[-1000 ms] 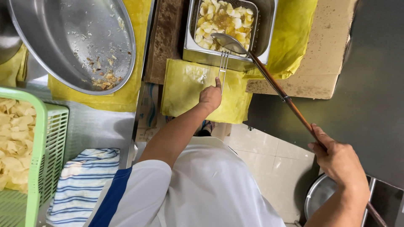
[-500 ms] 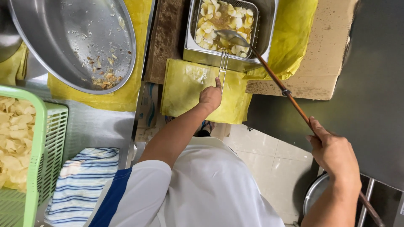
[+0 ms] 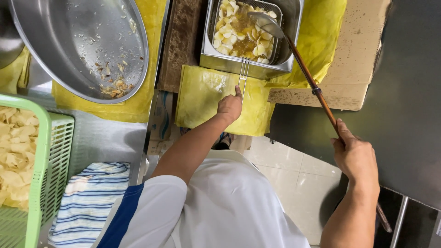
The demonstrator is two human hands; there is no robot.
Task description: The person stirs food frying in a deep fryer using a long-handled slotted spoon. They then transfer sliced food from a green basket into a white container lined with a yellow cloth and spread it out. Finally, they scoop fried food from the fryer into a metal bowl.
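My left hand [image 3: 229, 106] is closed around the wire handle of the fry basket [image 3: 243, 27], which sits in the square fryer pan [image 3: 248, 64] at the far edge of the desk, full of pale chips in hot oil. My right hand [image 3: 354, 156] grips the long wooden handle of the ladle [image 3: 268, 23], whose bowl rests in the basket. I judge the risk is splashing: a quick stir or a tilted basket could throw oil onto the yellow cloth [image 3: 206, 98] or my left hand. The ladle's tail runs behind my right arm, the oil depth is hard to judge, and the green crate [image 3: 41, 183] is cut off at the left.
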